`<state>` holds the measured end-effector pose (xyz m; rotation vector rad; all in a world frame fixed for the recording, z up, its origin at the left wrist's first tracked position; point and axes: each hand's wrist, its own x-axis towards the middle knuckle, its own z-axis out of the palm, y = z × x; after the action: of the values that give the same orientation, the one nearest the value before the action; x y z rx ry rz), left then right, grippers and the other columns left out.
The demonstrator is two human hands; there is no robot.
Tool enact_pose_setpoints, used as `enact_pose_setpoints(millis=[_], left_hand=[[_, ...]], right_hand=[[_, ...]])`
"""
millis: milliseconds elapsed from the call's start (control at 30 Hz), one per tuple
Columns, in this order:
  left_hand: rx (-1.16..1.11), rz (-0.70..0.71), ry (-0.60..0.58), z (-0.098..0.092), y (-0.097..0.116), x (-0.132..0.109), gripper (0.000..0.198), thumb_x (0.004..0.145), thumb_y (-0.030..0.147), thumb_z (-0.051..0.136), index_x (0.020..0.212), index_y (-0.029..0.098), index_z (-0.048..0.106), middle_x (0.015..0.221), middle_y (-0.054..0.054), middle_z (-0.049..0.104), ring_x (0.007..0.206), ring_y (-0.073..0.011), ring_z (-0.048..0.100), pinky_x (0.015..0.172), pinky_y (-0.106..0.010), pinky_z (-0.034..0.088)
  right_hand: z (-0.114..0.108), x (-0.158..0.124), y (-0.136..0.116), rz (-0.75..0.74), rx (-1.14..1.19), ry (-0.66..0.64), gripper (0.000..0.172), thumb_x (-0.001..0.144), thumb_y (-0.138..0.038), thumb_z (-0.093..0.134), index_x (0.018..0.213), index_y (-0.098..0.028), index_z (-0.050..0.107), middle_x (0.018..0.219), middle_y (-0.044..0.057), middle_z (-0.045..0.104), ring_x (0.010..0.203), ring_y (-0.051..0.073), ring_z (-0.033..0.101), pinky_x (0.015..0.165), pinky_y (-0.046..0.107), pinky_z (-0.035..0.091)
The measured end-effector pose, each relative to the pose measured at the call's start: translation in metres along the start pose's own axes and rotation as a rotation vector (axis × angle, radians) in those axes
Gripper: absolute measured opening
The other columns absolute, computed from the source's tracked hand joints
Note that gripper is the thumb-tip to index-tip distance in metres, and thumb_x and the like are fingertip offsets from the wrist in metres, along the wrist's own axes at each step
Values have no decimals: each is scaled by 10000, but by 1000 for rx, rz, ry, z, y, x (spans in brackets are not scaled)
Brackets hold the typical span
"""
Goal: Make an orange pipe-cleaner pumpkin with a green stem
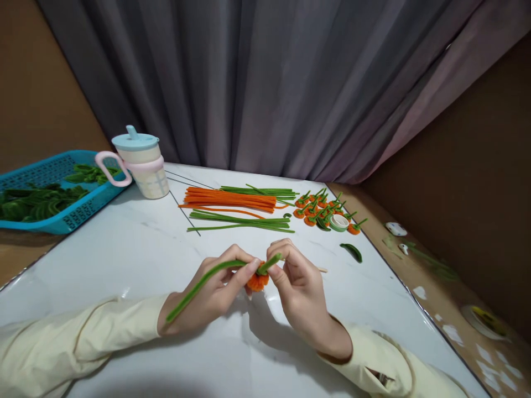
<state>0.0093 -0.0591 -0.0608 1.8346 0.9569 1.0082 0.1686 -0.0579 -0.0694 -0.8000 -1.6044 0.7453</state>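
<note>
Both hands meet over the table's front half, around a small ridged orange pipe-cleaner ball point(258, 282). A green pipe cleaner point(203, 283) is fixed at its top, its long end trailing back over my left wrist and its short end pointing up to the right. My left hand point(219, 284) is closed, with thumb and fingers pinching the ball and the base of the green strand. With thumb and forefinger, my right hand point(299, 287) grips the short green end. A thin pale stick point(322, 270) shows beyond the right hand; whether the hand holds it cannot be told.
Orange pipe cleaners point(230, 199) and green pipe cleaners point(244, 221) lie bundled ahead. Several orange balls with green stems point(312, 220) cluster right, by a tape roll point(339, 222) and a green leaf piece point(351, 252). A cup point(145, 171) and blue basket point(70, 221) stand left.
</note>
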Motion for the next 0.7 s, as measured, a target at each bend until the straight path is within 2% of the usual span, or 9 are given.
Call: enact_pose_setpoints(millis=[100,167,267,367,433,500,567,633,700], left_hand=[[-77,-67,-46,-1,0,-1,233,948,321,434,836,158,557,718,-5,596,639,-109,610,546,-186,489],[-98,-19,-57,-2,-1,-1,195,945,293,448,868,159,568,778,-22,626,684,-115,627,586,-191,504],[-81,191,-97,-7,-4,-1,150,918,192,470,1034,159,559,874,-56,675,754,-140,654,666,-223,530],[-83,432,-189,-15,-9,3,353,881,117,463,1231,162,474,1045,-112,671,885,-181,669,756,-267,542],[-101,453,-234,-21,-14,8,389,881,137,474,1268,171,468,1140,-137,640,964,-206,658,800,-290,541],[-152,316,-255,-27,-17,17,336,889,213,512,1222,171,525,1091,-132,665,926,-210,668,798,-307,545],[-310,102,-301,-33,-17,27,284,914,307,493,1132,153,590,1024,-128,692,921,-220,669,769,-312,553],[-504,-125,-356,-38,-13,34,366,939,411,423,1097,144,617,968,-123,707,911,-232,672,731,-321,558],[-554,-257,-435,-41,-7,37,416,935,462,412,1101,152,633,940,-108,714,895,-229,676,731,-316,553]], right_hand=[[-1,-1,0,-99,-49,8,158,876,-110,478,744,-190,510,714,12,506,707,155,488,643,303,408],[-4,-1,-3,-191,-114,5,159,871,-79,463,773,-191,521,714,19,517,708,162,487,651,319,411],[-9,0,-6,-323,-229,-14,182,855,-34,445,822,-191,530,719,30,539,702,170,484,659,345,409],[-15,1,-8,-375,-288,-19,209,838,-1,442,845,-190,530,729,35,546,698,168,486,650,346,402],[-18,1,-8,-384,-301,-21,210,835,0,444,849,-190,532,735,35,551,696,168,492,649,346,404],[-19,2,-7,-400,-312,-30,207,837,-8,441,850,-192,535,738,37,561,699,172,501,649,347,409],[-20,4,-6,-426,-320,-46,208,839,-11,434,843,-192,537,734,39,569,704,176,510,649,346,415],[-21,6,-6,-442,-326,-68,209,838,-9,431,833,-190,536,730,41,569,716,180,517,653,344,417],[-21,8,-5,-442,-331,-97,207,835,-4,434,829,-188,529,732,40,568,728,179,518,664,343,414]])
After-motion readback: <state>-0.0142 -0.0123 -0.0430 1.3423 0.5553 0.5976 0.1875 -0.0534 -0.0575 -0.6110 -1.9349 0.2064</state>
